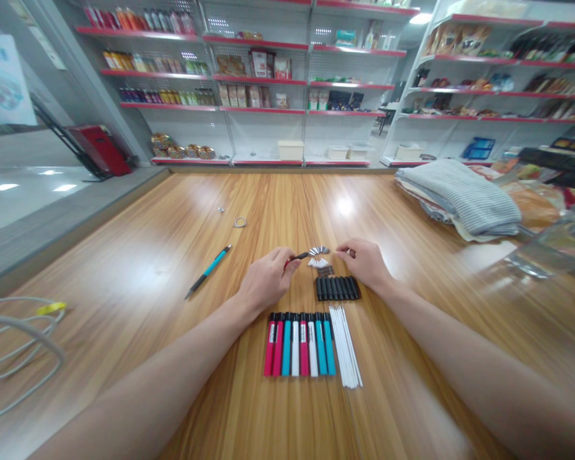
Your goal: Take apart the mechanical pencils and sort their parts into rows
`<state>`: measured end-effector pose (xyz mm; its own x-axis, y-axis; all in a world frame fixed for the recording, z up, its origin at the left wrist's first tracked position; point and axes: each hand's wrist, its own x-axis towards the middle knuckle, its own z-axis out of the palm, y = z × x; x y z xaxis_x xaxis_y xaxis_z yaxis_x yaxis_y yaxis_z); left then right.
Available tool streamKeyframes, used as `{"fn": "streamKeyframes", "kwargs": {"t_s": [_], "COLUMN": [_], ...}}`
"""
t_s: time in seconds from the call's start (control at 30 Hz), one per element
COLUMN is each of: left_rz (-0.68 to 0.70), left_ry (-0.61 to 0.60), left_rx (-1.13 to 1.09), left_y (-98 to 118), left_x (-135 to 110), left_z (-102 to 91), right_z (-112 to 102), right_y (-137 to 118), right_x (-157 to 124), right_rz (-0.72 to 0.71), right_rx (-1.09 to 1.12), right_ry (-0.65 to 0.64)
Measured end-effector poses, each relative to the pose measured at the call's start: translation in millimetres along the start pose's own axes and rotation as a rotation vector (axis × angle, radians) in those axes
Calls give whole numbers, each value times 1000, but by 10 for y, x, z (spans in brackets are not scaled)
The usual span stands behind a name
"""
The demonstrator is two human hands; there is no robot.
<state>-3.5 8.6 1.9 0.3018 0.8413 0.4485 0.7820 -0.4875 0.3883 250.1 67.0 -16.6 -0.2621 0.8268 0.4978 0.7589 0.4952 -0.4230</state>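
Observation:
My left hand is closed around a pen, its black end pointing right and a bit of red showing at the fingers. My right hand has its fingertips pinched together; whatever they hold, if anything, is too small to make out. Between the hands lie a fan of silver pen tips, small white pieces and a group of springs. Below them is a row of black grips. Closer to me lie red, blue and white pen barrels beside white refills.
A blue and black pen lies left of my left hand. Farther back is a small ring of cord. A white cable coils at the left. Folded cloth and a clear container sit at the right. Stocked shelves stand behind.

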Motion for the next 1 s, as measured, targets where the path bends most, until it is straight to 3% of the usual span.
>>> {"fn": "streamKeyframes", "kwargs": {"t_s": [0.5,0.8,1.0], "left_rz": [-6,-12,-19], "left_ry": [-4,0,1], "left_rx": [-1,1,12], "left_y": [-1,-4,-12], "left_x": [6,9,9], "left_z": [-23,-39,-20], "right_z": [-20,25,43], "right_y": [-53,42,35], "right_x": [-2,21,27], "right_rz": [-98,4,86], "right_rx": [138,137,210], "right_ry": [-44,31,-29]}}
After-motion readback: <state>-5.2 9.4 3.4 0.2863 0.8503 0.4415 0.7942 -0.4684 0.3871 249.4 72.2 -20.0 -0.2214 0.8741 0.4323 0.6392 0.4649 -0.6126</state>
